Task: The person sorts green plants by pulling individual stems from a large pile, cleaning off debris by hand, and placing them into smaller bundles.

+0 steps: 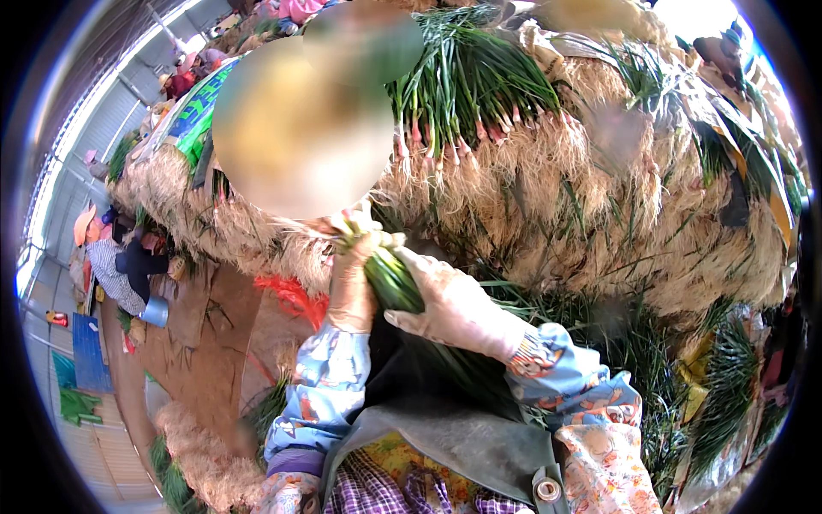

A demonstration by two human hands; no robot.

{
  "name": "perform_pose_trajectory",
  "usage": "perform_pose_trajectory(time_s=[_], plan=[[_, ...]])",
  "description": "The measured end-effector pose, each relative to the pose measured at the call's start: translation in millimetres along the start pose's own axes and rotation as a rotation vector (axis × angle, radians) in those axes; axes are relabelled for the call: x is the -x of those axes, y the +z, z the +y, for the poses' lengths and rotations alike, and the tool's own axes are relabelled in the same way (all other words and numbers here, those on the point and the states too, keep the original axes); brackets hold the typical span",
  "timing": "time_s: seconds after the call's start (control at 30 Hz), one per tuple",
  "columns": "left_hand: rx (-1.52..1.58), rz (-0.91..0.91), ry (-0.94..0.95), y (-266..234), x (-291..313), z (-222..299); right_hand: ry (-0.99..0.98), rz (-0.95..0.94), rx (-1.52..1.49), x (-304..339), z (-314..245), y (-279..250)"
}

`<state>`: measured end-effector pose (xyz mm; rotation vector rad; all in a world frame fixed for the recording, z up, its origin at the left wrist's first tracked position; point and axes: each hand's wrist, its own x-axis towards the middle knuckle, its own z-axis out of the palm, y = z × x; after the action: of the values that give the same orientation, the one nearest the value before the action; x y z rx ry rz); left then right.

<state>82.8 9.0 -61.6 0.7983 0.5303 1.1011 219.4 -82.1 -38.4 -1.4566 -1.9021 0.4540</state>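
Left hand (349, 287) and right hand (454, 304) clasp a bundle of slender green stalks (396, 284), just by the near edge of a shaggy, straw-coloured root heap (531, 201); pink-based green plants (471, 86) top its far edge!

One left hand (349, 287) and one right hand (454, 308) on one bunch of green stalks (396, 284); well to their left, one worker (113, 278), one pale-blue bucket (155, 312), one blue panel (91, 353).
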Motion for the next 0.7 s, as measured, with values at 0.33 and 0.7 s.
perform_pose_trajectory(time_s=[0.33,0.7], plan=[[-0.198,-0.024,0.983,-82,112,258,0.411,-0.164,-0.008,53,135,-11],[-1.83,1.365,0.461,-168,336,379,0.239,-0.81,0.244,44,195,118]])
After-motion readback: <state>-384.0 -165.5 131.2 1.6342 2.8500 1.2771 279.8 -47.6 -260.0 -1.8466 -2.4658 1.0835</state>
